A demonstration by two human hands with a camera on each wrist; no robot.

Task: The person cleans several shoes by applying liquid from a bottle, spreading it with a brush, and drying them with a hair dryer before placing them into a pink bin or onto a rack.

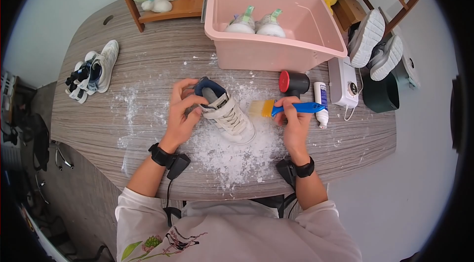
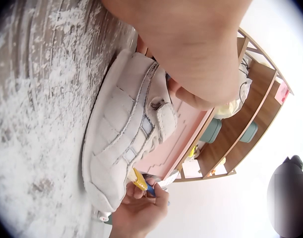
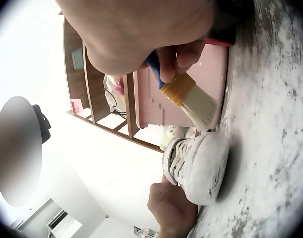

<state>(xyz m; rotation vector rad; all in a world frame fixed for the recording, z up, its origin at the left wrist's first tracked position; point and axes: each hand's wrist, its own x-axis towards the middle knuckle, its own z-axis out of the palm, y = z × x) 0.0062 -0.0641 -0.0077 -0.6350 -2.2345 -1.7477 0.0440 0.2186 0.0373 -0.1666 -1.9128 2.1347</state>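
Note:
A white sneaker (image 1: 228, 118) with a dark blue lining rests on the powder-dusted table, its toe pointing down and right in the head view. My left hand (image 1: 183, 114) grips it by the collar and heel, thumb near the strap. Between my right hand's (image 1: 295, 126) thumb and fingers is a paintbrush (image 1: 269, 108) with a blue handle, a yellow band and pale bristles. The bristles (image 3: 199, 110) point at the sneaker, close beside its toe in the right wrist view. Dark marks show on the sneaker's toe (image 3: 209, 168) there.
White powder (image 1: 217, 161) covers the wooden table (image 1: 163, 59) around the sneaker. Behind stands a pink bin (image 1: 276, 55) holding white shoes. To the right are a black-and-red cylinder (image 1: 295, 83), a white bottle (image 1: 321, 106) and a white appliance (image 1: 342, 82). Small shoes (image 1: 101, 69) sit at left.

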